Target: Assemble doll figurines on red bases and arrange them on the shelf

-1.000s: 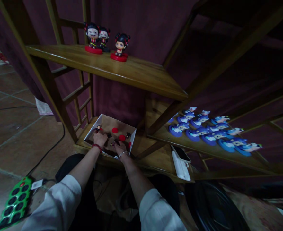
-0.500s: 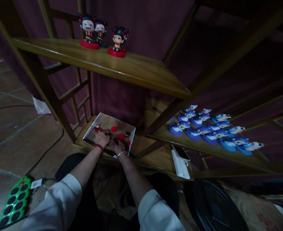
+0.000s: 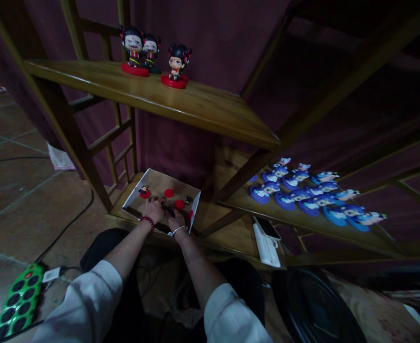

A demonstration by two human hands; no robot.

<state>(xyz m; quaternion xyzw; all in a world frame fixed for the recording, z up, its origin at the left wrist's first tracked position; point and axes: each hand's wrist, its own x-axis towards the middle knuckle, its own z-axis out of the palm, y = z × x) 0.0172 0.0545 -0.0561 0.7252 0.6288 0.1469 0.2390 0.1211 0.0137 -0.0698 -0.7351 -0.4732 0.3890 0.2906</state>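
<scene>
Inside a shallow white cardboard box [image 3: 174,179], my left hand [image 3: 154,210] and my right hand [image 3: 176,220] are close together. Between their fingertips is a small dark figurine [image 3: 168,208], mostly hidden by the fingers. Both hands are closed at it. A figurine on a red base [image 3: 144,191] stands in the box's left part, beyond my left hand. Red round bases [image 3: 169,193] lie on the box floor, with a small black piece [image 3: 189,199] at the right.
On the upper wooden shelf [image 3: 210,114] stand three black-haired figurines [image 3: 176,66]. Several blue-based figurines [image 3: 291,198] fill the right shelf. A phone [image 3: 267,228] rests on a white object [image 3: 266,247]. A green power strip [image 3: 18,300] lies on the floor; a black stool [image 3: 313,305] stands right.
My left hand has moved right, away from the figurine on the red base and toward my right hand. That figurine now shows fully. The view has shifted slightly.
</scene>
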